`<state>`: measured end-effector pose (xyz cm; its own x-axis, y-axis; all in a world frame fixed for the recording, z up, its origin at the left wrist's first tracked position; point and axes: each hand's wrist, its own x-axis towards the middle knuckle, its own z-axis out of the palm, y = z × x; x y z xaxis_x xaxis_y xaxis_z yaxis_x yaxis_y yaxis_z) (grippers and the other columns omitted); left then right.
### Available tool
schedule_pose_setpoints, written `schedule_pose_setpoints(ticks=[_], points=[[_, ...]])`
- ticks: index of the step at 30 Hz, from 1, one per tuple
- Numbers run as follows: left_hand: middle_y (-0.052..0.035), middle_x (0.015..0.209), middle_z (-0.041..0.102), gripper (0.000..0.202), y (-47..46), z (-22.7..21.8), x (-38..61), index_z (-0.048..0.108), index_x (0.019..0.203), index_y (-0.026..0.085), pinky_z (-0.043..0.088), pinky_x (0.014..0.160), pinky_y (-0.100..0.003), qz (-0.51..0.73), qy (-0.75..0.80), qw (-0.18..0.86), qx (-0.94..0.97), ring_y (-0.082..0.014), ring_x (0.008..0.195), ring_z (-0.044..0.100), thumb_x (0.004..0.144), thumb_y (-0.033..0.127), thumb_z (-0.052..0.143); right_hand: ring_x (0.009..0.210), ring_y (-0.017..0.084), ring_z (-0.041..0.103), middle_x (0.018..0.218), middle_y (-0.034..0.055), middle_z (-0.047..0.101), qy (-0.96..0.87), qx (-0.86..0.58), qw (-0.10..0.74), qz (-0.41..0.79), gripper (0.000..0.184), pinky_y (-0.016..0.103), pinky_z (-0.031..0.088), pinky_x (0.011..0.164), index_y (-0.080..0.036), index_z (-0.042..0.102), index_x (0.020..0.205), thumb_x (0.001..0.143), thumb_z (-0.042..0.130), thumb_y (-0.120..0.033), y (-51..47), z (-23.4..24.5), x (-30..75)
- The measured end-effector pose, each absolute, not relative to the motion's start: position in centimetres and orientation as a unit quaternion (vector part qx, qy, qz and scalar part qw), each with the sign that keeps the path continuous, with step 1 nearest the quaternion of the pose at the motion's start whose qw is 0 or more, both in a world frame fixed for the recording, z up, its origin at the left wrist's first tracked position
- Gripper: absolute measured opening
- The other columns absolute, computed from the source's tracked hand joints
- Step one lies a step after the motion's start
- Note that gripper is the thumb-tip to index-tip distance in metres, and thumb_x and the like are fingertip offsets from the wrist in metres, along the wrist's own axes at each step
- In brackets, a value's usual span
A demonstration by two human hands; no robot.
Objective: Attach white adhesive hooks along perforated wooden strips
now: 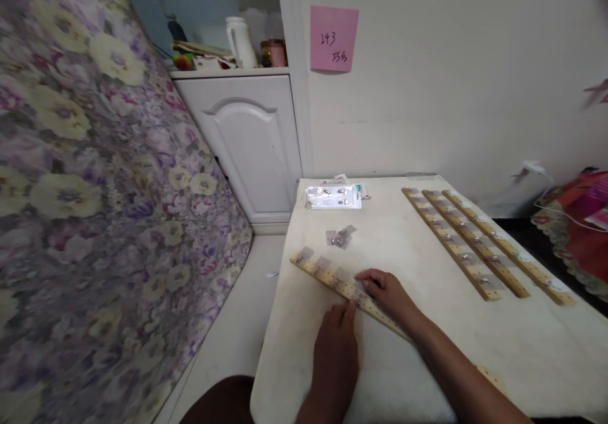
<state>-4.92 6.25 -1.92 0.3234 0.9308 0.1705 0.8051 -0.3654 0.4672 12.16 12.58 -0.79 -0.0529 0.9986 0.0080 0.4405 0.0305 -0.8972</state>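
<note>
A perforated wooden strip (327,277) lies slantwise on the white table (418,342), with small clear bags of metal parts fixed along its far end. My right hand (387,294) rests across the strip, fingers curled and pinched at a small bag near its middle. My left hand (335,342) lies flat on the table just below the strip, fingertips touching its near edge. A few loose small bags (340,236) lie beyond the strip.
Three more filled wooden strips (470,243) lie side by side at the right. A blister pack (333,197) sits at the table's far left edge. A flowered mattress (95,190) leans at the left, a white cabinet (247,145) behind, a pink note (334,38) on the wall.
</note>
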Motion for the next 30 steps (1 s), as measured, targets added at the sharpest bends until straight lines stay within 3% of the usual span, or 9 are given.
schedule_pose_setpoints(ticks=[7, 24, 30], points=[[-0.0085, 0.106, 0.056, 0.054, 6.1, -2.7, -5.0, 0.046, 0.131, 0.019, 0.046, 0.085, -0.035, 0.212, 0.539, 0.122, 0.806, -0.0211, 0.096, 0.05, 0.081, 0.002, 0.036, 0.084, 0.022, 0.062, 0.088, 0.005, 0.071, -0.616, -0.58, 0.369, 0.385, 0.026, 0.034, 0.047, 0.078, -0.018, 0.07, 0.091, 0.077, 0.048, -0.025, 12.8, -1.4, 12.3], [-0.012, 0.108, 0.057, 0.055, 6.1, -2.4, -4.9, 0.046, 0.131, 0.013, 0.045, 0.085, -0.038, 0.183, 0.531, 0.115, 0.819, -0.0243, 0.097, 0.05, 0.079, 0.0, 0.036, 0.084, 0.022, 0.062, 0.089, 0.0064, 0.071, -0.613, -0.583, 0.373, 0.381, 0.027, 0.035, 0.046, 0.081, -0.017, 0.07, 0.091, 0.078, 0.048, -0.026, 12.6, -1.3, 12.3], [-0.0102, 0.109, 0.056, 0.056, 6.0, -2.5, -4.8, 0.044, 0.132, 0.015, 0.045, 0.084, -0.037, 0.173, 0.534, 0.1, 0.822, -0.0231, 0.096, 0.05, 0.079, -0.001, 0.037, 0.084, 0.022, 0.062, 0.091, 0.0061, 0.071, -0.62, -0.58, 0.372, 0.376, 0.027, 0.035, 0.047, 0.08, -0.017, 0.07, 0.091, 0.078, 0.048, -0.026, 12.8, -1.7, 12.4]])
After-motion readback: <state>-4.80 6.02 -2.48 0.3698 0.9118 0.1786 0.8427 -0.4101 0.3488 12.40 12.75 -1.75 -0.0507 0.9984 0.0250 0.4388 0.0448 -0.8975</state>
